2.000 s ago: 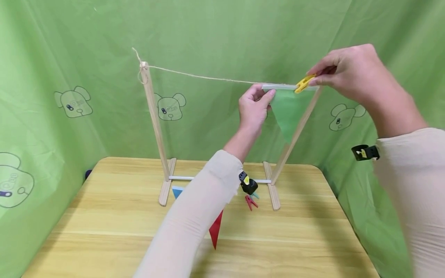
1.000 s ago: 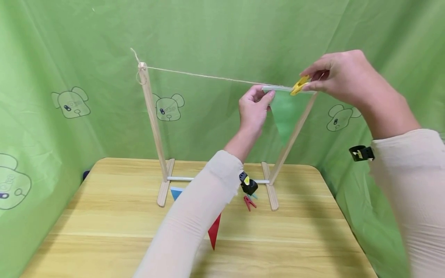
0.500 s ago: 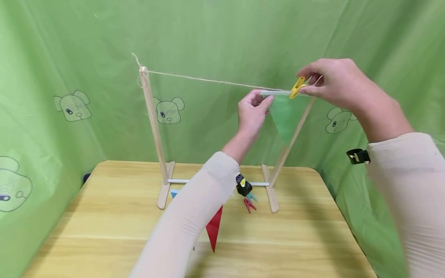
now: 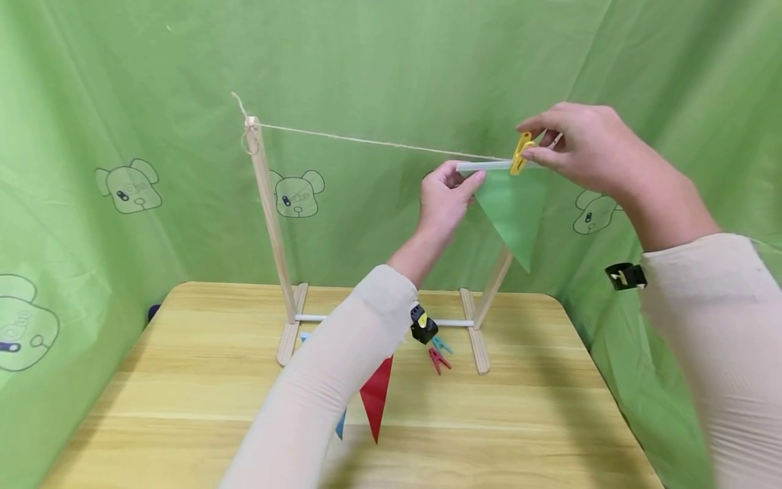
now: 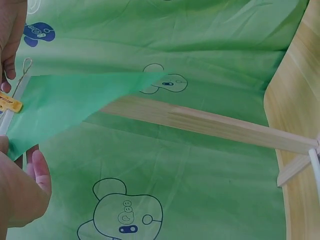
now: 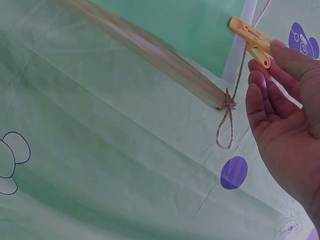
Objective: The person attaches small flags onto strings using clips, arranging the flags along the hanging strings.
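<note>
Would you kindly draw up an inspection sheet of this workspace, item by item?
Surface: wood-grain table bearing a wooden stand.
Job's things: green pennant up at the string; yellow clip across its white top edge; red pennant, blue pennant (mostly hidden), red clip and teal clip on the table.
Clutter: dark object beyond the table's left edge, unidentifiable.
Hands: left hand pinches the green pennant; right hand holds the yellow clip.
Cables: nothing seen.
Surroundings: printed green curtain.
</note>
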Demonstrator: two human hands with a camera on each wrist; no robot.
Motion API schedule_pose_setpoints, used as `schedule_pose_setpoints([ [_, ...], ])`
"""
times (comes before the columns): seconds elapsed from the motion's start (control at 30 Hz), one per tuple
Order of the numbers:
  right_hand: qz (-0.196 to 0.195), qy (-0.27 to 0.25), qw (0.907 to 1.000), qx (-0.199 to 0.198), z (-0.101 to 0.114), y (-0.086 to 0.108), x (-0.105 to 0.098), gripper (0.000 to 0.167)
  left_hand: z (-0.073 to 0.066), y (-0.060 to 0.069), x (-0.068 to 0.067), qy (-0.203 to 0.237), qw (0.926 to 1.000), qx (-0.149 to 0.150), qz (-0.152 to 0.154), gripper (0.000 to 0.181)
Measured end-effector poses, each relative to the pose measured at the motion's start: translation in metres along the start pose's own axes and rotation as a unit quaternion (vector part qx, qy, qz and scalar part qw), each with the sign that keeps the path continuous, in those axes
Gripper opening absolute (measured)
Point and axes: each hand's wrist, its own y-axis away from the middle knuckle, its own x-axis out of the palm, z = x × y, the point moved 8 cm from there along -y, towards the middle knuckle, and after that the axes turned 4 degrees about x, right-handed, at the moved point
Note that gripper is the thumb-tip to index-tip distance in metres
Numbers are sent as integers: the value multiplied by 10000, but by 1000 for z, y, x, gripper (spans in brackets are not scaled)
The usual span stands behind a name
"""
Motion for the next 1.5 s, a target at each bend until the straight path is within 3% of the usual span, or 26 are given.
schedule_pose_setpoints([
  [0.33, 25, -94, 9999, 35, -1, 0, 4, 40, 1, 0, 5, 52, 9999, -65, 132, 18],
  [0.87, 57, -362, 9992, 129, -1, 1, 7, 45, 6, -2, 0, -68, 9997, -177, 146, 20],
  [1.1, -185, -533, 9982, 207, -3, 5, 6, 46, 7, -3, -4, -90, 9998, -121, 159, 24],
  [1.5, -963, -831, 9917, 191, -5, 20, 5, 48, 4, -4, -16, -165, 9995, -91, 265, 30],
])
